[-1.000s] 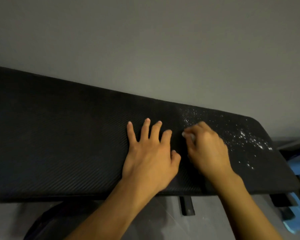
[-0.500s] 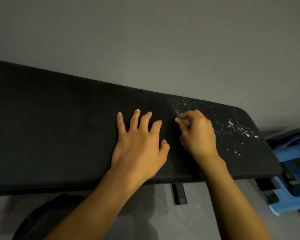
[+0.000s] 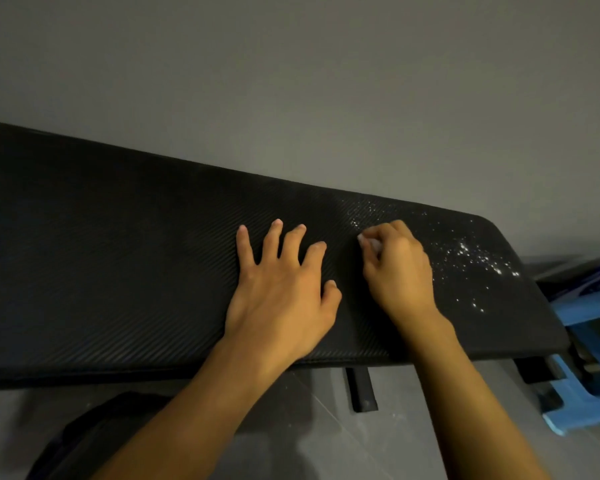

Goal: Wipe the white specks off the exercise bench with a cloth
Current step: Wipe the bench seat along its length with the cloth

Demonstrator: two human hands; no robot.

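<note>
A long black padded exercise bench (image 3: 118, 258) runs across the view, its right end rounded. White specks (image 3: 478, 261) are scattered over that right end, with a thinner patch near the far edge. My left hand (image 3: 284, 289) lies flat on the pad with fingers spread. Just to its right, my right hand (image 3: 399, 268) has its fingers curled round a small white cloth (image 3: 373, 244); only a bit of the cloth shows under the fingertips, pressed on the pad at the left edge of the specks.
A grey wall rises right behind the bench. A blue plastic stool (image 3: 589, 400) stands at the right end, partly under the pad. A black frame bar (image 3: 361, 389) sticks out below the pad's front edge, and a dark rounded object (image 3: 94, 431) lies on the grey floor.
My right hand with the cloth has shifted a little toward the pad's far edge. The left hand stays flat in place. The camera view has drifted slightly.
</note>
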